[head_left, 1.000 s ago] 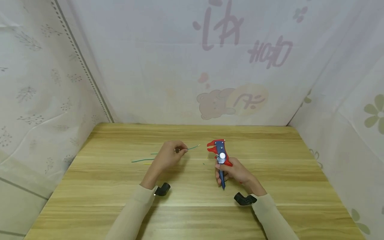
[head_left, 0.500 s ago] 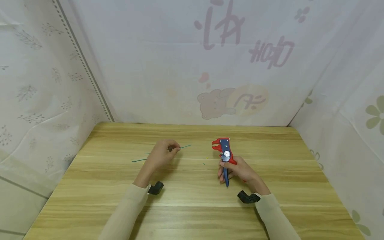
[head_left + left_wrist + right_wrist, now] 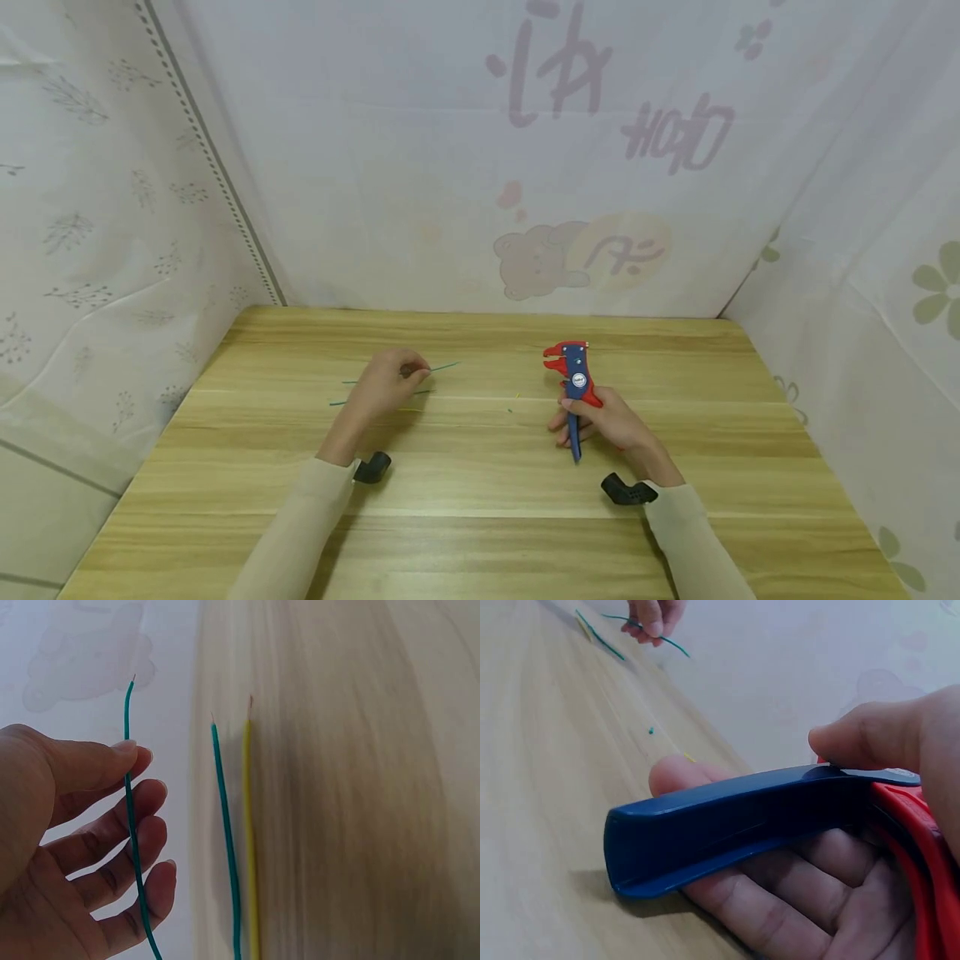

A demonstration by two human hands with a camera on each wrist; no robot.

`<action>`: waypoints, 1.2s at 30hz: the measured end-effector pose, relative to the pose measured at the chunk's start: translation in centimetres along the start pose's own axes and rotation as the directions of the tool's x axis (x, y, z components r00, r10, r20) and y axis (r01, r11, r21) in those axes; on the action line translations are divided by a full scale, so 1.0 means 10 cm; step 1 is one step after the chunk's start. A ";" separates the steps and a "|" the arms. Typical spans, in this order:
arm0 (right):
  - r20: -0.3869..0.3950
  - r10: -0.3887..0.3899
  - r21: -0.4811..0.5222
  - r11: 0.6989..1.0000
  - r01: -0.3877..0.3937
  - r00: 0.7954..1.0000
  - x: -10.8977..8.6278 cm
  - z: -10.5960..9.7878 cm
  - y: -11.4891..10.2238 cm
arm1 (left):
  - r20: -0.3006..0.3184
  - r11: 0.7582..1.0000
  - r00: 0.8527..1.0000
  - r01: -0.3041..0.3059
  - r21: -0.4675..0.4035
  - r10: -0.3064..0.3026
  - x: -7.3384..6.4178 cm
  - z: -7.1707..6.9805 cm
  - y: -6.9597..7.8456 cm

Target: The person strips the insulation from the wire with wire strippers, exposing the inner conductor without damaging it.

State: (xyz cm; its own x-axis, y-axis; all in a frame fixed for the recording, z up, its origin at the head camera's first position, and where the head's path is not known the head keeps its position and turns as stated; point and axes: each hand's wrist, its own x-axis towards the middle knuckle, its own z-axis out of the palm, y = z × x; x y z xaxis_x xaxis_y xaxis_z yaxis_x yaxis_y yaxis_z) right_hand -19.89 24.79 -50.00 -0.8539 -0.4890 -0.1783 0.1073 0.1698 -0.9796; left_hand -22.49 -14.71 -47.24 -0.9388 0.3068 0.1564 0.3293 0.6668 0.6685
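Note:
Between thumb and index finger, my left hand (image 3: pixel 381 385) pinches a green wire (image 3: pixel 127 712). Its upper end shows a short bit of bare copper in the left wrist view. A second green wire (image 3: pixel 226 817) and a yellow wire (image 3: pixel 250 802) lie side by side on the tabletop beneath, each with a bare tip. My right hand (image 3: pixel 611 421) grips a red and blue wire stripper (image 3: pixel 576 360), held upright with its red jaws apart, pointing left, and nothing seen between them. The stripper's blue handle (image 3: pixel 705 817) crosses the fingers in the right wrist view, thumb on top.
A small green scrap (image 3: pixel 510 410) and a yellow scrap (image 3: pixel 518 395) lie on the wooden table (image 3: pixel 480 550) between the hands. Patterned cloth (image 3: pixel 375 183) hangs behind the table and along both sides. A black wrist camera (image 3: pixel 628 490) sits at each cuff.
My left hand has moved left with the green wire, away from the stripper. The right hand and stripper have shifted slightly right and back. More of the wires on the table now shows.

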 end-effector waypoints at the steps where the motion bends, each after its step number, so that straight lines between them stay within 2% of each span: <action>1: -0.013 0.006 -0.009 1.000 -0.006 1.000 -0.01 -0.01 0.00 | 0.004 1.000 1.000 0.006 0.006 -0.006 0.00 -0.01 -0.02; 8: -0.105 0.055 -0.043 0.997 -0.060 0.993 -0.03 -0.12 0.00 | 0.013 0.998 1.000 0.004 0.057 -0.005 0.00 -0.04 -0.18; 13: -0.191 0.099 -0.061 0.992 -0.113 0.977 -0.06 -0.19 -0.01 | 0.018 0.996 1.000 0.021 0.085 -0.023 0.00 -0.07 -0.27; 19: -0.316 0.120 -0.128 0.978 -0.168 0.941 -0.12 -0.26 -0.01 | 0.028 0.994 0.999 0.031 0.105 -0.034 -0.01 -0.09 -0.31; 25: -0.467 0.128 -0.236 0.936 -0.262 0.875 -0.17 -0.36 0.01 | 0.042 0.989 0.998 0.047 0.137 -0.053 0.00 -0.11 -0.33; 27: -0.488 0.126 -0.254 0.926 -0.279 0.864 -0.18 -0.39 0.02 | 0.050 0.988 0.997 0.053 0.146 -0.061 0.01 -0.12 -0.34; 36: -0.529 0.086 -0.306 0.908 -0.285 0.844 -0.21 -0.45 0.01 | 0.043 0.974 0.996 0.066 0.217 -0.077 0.09 -0.14 -0.36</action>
State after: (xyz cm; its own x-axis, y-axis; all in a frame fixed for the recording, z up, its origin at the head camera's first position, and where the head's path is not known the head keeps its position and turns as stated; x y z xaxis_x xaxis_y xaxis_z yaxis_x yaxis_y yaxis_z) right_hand -20.37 29.64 -49.26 -0.9810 0.0550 -0.1862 0.1850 0.5559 -0.8104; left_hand -24.68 -17.79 -48.53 -0.9561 0.2836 0.0734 0.2811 0.8171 0.5033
